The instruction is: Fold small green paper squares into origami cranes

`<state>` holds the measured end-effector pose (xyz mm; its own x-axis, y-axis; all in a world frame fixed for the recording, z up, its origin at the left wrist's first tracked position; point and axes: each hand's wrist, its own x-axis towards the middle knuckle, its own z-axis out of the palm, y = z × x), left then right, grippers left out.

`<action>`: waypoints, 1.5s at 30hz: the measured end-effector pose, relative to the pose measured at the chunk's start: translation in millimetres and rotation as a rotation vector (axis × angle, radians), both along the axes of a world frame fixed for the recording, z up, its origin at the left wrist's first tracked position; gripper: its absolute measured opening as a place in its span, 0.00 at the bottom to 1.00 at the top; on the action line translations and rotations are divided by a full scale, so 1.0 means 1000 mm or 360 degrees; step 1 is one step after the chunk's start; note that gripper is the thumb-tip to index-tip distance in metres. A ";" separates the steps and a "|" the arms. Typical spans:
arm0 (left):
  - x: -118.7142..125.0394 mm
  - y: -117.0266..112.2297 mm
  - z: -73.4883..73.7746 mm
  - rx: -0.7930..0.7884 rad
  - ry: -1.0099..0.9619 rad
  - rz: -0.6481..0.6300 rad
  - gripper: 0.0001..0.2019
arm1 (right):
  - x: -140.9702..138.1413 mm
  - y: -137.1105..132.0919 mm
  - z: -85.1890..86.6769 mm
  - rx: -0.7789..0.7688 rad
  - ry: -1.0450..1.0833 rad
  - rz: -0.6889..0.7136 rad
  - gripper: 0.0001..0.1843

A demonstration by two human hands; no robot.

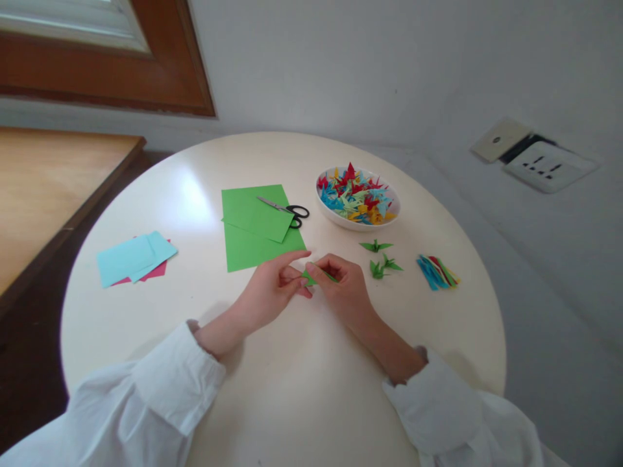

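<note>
small green folded paper, pinched between fingers

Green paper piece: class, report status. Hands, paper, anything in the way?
Left hand, right hand: both pinching small green paper piece over table. Green sheets just beyond, folded green cranes to the right.

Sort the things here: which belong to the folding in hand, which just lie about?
In hand: small green paper between left hand and right hand; likely green sheets, scissors, green cranes.
Lying about: bowl of cranes, coloured strips, blue and red sheets.
</note>
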<state>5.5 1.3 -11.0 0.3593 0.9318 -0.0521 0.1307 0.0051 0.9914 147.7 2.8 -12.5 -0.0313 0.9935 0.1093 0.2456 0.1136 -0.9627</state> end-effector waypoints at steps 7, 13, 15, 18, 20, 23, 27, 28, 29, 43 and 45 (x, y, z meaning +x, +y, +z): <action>0.002 0.000 0.004 -0.0135 -0.0056 0.0042 0.20 | 0.001 0.002 -0.003 -0.0033 0.0101 -0.0046 0.09; 0.002 0.000 0.004 -0.0147 -0.0055 0.0081 0.18 | 0.003 0.004 -0.005 -0.0076 0.0195 -0.0061 0.07; 0.001 0.000 0.005 -0.0135 -0.0068 0.0099 0.18 | 0.003 0.005 -0.006 -0.0099 0.0246 -0.0041 0.08; 0.001 0.000 0.005 -0.0128 -0.0085 0.0117 0.19 | 0.004 0.006 -0.009 -0.0101 0.0274 -0.0054 0.11; 0.001 0.001 0.004 -0.0094 -0.0094 0.0142 0.18 | 0.005 0.006 -0.010 -0.0076 0.0241 -0.0080 0.12; 0.001 0.001 0.002 -0.0021 -0.0089 0.0184 0.16 | 0.006 0.006 -0.010 -0.0022 0.0172 -0.0088 0.09; 0.002 0.001 0.000 0.0044 -0.0065 0.0231 0.15 | 0.006 0.005 -0.009 0.0007 0.0126 -0.0097 0.08; 0.002 0.001 0.000 0.0057 -0.0062 0.0235 0.14 | 0.006 0.005 -0.009 0.0010 0.0127 -0.0095 0.07; 0.001 0.001 -0.001 0.0069 -0.0060 0.0235 0.14 | 0.006 0.005 -0.009 0.0010 0.0132 -0.0092 0.07; -0.001 0.001 -0.003 0.0242 0.0000 0.0297 0.11 | 0.004 0.007 -0.006 -0.0021 0.0223 -0.0184 0.10; -0.001 0.001 -0.003 0.0240 0.0025 0.0320 0.10 | 0.004 0.007 -0.006 -0.0018 0.0207 -0.0175 0.10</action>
